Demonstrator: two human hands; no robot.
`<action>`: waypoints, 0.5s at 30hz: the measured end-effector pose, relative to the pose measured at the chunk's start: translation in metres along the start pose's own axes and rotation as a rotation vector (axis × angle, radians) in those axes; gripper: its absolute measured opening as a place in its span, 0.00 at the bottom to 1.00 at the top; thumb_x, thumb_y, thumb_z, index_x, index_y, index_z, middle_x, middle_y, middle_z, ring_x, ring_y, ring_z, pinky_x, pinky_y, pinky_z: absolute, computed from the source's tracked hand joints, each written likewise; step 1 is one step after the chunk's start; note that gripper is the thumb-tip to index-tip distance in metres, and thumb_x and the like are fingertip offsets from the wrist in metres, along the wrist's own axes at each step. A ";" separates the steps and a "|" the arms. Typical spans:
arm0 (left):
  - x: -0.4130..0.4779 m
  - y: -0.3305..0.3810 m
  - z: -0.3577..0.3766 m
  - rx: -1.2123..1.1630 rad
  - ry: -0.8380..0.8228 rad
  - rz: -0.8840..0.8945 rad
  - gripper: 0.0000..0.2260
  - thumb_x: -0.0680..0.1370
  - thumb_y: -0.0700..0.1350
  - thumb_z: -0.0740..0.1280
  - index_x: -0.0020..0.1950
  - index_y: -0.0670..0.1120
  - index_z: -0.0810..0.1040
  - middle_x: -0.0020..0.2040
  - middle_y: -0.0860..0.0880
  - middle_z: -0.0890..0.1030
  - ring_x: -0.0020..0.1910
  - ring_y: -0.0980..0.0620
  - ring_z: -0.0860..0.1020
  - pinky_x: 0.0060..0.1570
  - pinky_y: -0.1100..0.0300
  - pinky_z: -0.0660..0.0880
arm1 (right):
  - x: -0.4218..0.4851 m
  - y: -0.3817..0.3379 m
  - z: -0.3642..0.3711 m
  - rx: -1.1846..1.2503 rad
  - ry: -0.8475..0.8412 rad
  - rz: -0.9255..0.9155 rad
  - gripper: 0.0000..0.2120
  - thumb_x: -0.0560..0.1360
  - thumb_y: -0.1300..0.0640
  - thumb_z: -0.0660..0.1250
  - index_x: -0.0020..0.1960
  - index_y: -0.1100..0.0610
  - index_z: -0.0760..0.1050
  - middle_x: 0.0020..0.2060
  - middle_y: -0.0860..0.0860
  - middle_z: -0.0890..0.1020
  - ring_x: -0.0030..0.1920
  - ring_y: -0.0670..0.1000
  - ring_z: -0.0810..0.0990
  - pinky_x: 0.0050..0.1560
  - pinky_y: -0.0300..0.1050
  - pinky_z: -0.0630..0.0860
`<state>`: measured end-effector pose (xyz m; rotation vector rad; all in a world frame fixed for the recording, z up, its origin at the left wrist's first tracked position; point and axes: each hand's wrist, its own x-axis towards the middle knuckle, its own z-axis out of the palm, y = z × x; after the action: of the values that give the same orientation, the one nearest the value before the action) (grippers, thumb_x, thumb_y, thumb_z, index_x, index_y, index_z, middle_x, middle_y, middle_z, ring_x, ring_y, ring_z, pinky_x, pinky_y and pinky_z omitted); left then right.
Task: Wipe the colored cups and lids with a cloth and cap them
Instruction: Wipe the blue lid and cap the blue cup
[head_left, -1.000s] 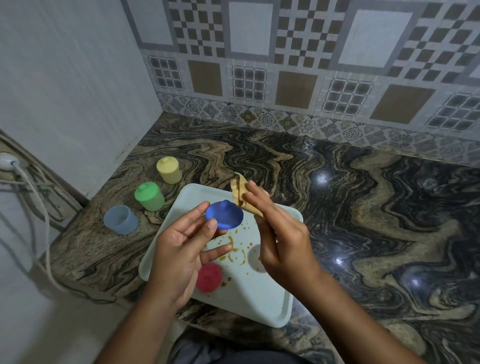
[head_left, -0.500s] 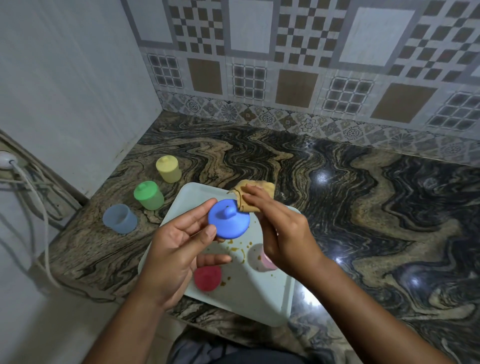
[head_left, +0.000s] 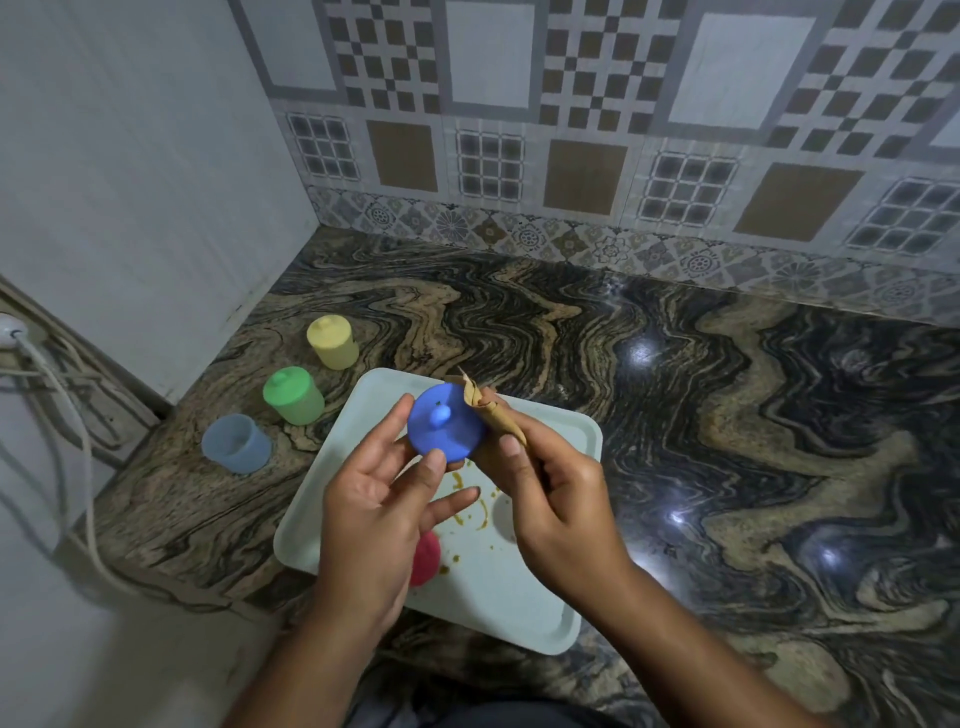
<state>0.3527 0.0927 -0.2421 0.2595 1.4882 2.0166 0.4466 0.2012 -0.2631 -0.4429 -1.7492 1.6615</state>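
The lid (head_left: 447, 431) is blue, with a small knob (head_left: 441, 414) on top, and I have it up in the air over the far end of the tray (head_left: 511, 592), knob side turned toward the camera. I judge it light, stiff plastic, smooth and likely to slip, so the rim is the place to take it, with the knob as a second handle once the top is clean. The left hand (head_left: 374, 499) pinches it by the edge, thumb on the near rim and forefinger on the far left side, the other fingers loosely spread. The right hand (head_left: 550, 488) is curled round a tan cloth (head_left: 491, 413), bunched into a soft roll that touches the lid's right edge; being limp, it needs a firm pinch close to the working end. On the tray below are yellowish stains (head_left: 467, 506), a red piece (head_left: 427, 558) partly hidden under the left wrist, and a pale round thing by the right hand that I cannot identify. Left of the tray on the counter (head_left: 727, 426) stands the blue cup (head_left: 236, 444), open and waiting for this lid, then the green cup (head_left: 293, 395) and yellow cup (head_left: 332, 342), both capped
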 end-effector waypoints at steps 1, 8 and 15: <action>0.001 -0.001 0.000 -0.019 0.032 0.001 0.23 0.76 0.34 0.67 0.69 0.48 0.74 0.59 0.46 0.85 0.52 0.51 0.85 0.39 0.55 0.83 | 0.001 0.000 -0.002 -0.024 0.012 0.001 0.17 0.84 0.62 0.59 0.71 0.58 0.76 0.69 0.49 0.80 0.73 0.48 0.75 0.70 0.47 0.75; 0.005 0.005 -0.003 -0.094 0.068 0.000 0.24 0.70 0.43 0.73 0.65 0.48 0.76 0.57 0.46 0.86 0.48 0.53 0.85 0.39 0.59 0.82 | -0.006 0.001 -0.010 -0.350 0.026 -0.350 0.17 0.82 0.68 0.60 0.69 0.65 0.75 0.71 0.58 0.75 0.74 0.52 0.73 0.69 0.48 0.76; 0.000 0.009 -0.013 -0.022 -0.109 -0.039 0.36 0.58 0.58 0.84 0.65 0.53 0.81 0.58 0.45 0.85 0.46 0.54 0.83 0.31 0.61 0.78 | -0.009 0.011 -0.011 -0.516 -0.091 -0.496 0.16 0.83 0.68 0.57 0.68 0.70 0.74 0.73 0.64 0.72 0.75 0.57 0.73 0.71 0.49 0.73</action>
<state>0.3432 0.0810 -0.2385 0.3242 1.3930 1.9550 0.4583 0.2049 -0.2763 -0.1347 -2.1410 0.8934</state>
